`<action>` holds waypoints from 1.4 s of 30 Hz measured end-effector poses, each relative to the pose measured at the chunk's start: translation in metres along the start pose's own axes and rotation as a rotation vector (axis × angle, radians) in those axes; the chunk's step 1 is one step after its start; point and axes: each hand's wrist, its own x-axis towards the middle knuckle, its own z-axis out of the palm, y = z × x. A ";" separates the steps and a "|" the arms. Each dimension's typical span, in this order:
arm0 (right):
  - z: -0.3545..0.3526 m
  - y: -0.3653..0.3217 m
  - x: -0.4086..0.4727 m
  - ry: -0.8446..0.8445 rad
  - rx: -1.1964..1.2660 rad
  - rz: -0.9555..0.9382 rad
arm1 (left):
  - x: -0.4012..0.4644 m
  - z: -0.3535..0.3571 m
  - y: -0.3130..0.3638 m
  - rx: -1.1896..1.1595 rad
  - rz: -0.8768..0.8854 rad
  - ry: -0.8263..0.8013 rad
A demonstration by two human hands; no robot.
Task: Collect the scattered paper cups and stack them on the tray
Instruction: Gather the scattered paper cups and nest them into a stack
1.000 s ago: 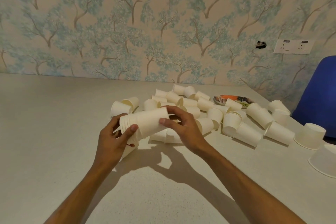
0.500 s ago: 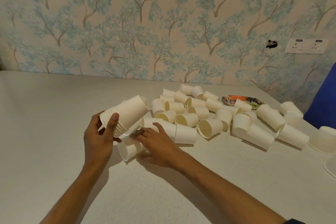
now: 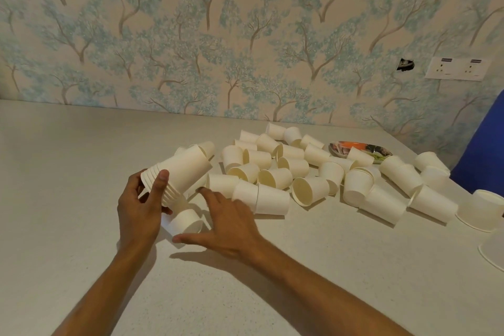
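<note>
My left hand [image 3: 140, 206] grips a nested stack of white paper cups [image 3: 181, 170], held tilted above the table with the rims toward me. My right hand [image 3: 227, 222] is spread open just above the table, thumb and fingers on either side of a single cup [image 3: 186, 221] lying on its side; it does not grip it. Several more white cups [image 3: 272, 177] lie scattered in a heap behind the hands. A patterned tray [image 3: 360, 148] sits at the back right, partly hidden by cups.
The pale speckled table [image 3: 68, 172] runs to a wall with tree-patterned paper. More cups [image 3: 432, 202] trail to the right, some upside down near the right edge. A blue chair [image 3: 482, 147] stands at the far right.
My right hand let go of the stack and dropped to the table around a single lying cup. My left hand kept the stack and tilted it upward to the left.
</note>
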 end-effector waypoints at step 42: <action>-0.116 0.124 -0.042 0.239 0.094 0.189 | -0.001 0.074 -0.006 -0.150 -0.191 -0.262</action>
